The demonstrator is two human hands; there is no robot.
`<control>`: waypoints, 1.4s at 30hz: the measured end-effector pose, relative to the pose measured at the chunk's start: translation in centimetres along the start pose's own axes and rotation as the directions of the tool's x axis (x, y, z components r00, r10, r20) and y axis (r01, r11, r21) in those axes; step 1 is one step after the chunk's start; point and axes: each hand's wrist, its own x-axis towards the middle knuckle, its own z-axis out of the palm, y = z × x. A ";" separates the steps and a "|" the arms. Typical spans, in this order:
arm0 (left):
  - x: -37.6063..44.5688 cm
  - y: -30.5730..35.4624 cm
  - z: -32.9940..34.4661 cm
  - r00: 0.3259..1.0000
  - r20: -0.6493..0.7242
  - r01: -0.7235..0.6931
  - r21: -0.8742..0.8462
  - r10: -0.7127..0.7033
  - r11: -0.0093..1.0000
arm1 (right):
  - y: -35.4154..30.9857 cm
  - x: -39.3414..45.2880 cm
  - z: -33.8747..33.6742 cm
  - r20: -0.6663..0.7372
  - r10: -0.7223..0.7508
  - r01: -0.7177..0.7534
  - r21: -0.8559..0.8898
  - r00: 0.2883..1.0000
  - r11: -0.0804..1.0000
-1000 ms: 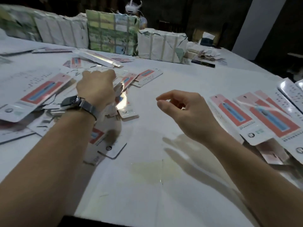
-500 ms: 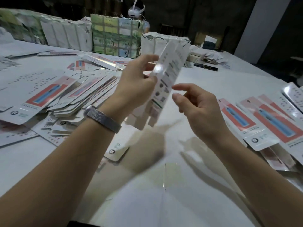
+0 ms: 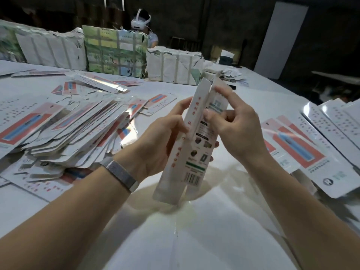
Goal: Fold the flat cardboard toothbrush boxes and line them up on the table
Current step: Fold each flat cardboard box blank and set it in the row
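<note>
White table (image 3: 194,240) | box (image 3: 187,152) upright (long axis near-vertical) | left hand (image 3: 157,145), right hand (image 3: 235,129) both grasping it

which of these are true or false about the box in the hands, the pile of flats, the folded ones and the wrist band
1. Both hands hold one box upright above the table. True: the left hand grips its left side and the right hand pinches its upper part.
2. The pile of flat boxes lies to the person's right. False: it lies to the left.
3. Finished boxes lie in a row on the right. True.
4. A metal band is on the right wrist. False: it is on the left wrist.
5. The held box shows a barcode near its lower end. True.
</note>
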 end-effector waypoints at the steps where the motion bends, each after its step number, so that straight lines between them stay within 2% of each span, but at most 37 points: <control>1: 0.0 0.0 -0.1 0.999 0.036 -0.006 0.004 0.005 1.000 | 0.0 0.0 0.1 0.011 0.014 -0.014 0.024 1.000 1.000; 3: 0.1 0.1 -0.1 0.998 0.055 0.012 0.090 -0.017 0.996 | -0.2 -0.1 0.3 0.034 0.053 -0.056 0.109 0.998 0.992; 6: 0.3 0.0 0.4 0.997 -0.051 0.075 0.237 -0.065 0.969 | -0.6 -0.1 0.5 0.051 0.128 -0.135 0.209 0.991 0.969; 9: 0.2 -0.8 0.9 0.988 -0.156 0.033 0.256 0.008 0.966 | -0.4 0.1 0.6 0.039 0.183 -0.187 0.233 0.982 0.954; 12: 0.3 -1.3 0.7 0.949 -0.291 -0.030 0.297 0.121 0.954 | 0.2 0.3 0.5 0.000 0.208 -0.200 0.272 0.978 0.941; 14: 0.4 -1.3 0.5 0.936 -0.314 -0.057 0.311 0.159 0.949 | 0.6 0.3 0.5 0.009 0.201 -0.197 0.242 0.980 0.950; 16: 0.3 -1.2 0.6 0.932 -0.306 -0.081 0.350 0.196 0.933 | 0.8 0.2 0.4 0.014 0.185 -0.184 0.188 0.983 0.965; 18: 0.2 -1.0 1.0 0.942 -0.279 -0.089 0.321 0.184 0.943 | 0.9 0.2 0.5 0.017 0.123 -0.124 0.061 0.992 0.990; 21: -0.2 -0.7 1.2 0.962 -0.260 -0.016 0.230 0.078 0.973 | 1.0 0.3 0.6 0.026 0.025 -0.021 -0.146 0.999 0.989; 23: -0.4 -0.8 1.4 0.974 -0.227 0.049 0.168 -0.010 0.985 | 1.0 0.3 0.8 -0.011 0.017 -0.019 -0.189 1.000 0.982; 26: -0.7 -0.8 1.9 0.984 -0.147 0.111 0.090 -0.098 0.990 | 0.9 0.4 0.8 -0.066 0.052 -0.061 -0.136 0.996 0.989; 31: -0.5 -0.9 2.0 0.978 -0.147 0.160 0.097 -0.144 0.982 | 0.4 -0.1 1.1 -0.005 0.205 -0.201 0.169 0.979 0.965; 34: -0.4 -1.1 2.0 0.971 -0.167 0.191 0.123 -0.169 0.974 | 0.4 -0.2 1.3 0.002 0.173 -0.172 0.141 0.985 0.975; 37: -0.5 -1.1 2.4 0.972 -0.192 0.165 0.131 -0.138 0.978 | 0.4 -0.4 1.7 -0.003 0.134 -0.134 0.077 0.991 0.988; 42: -0.6 -1.0 2.9 0.978 -0.147 0.163 0.122 -0.145 0.979 | 0.7 -0.2 1.5 -0.039 0.192 -0.183 0.158 0.981 0.970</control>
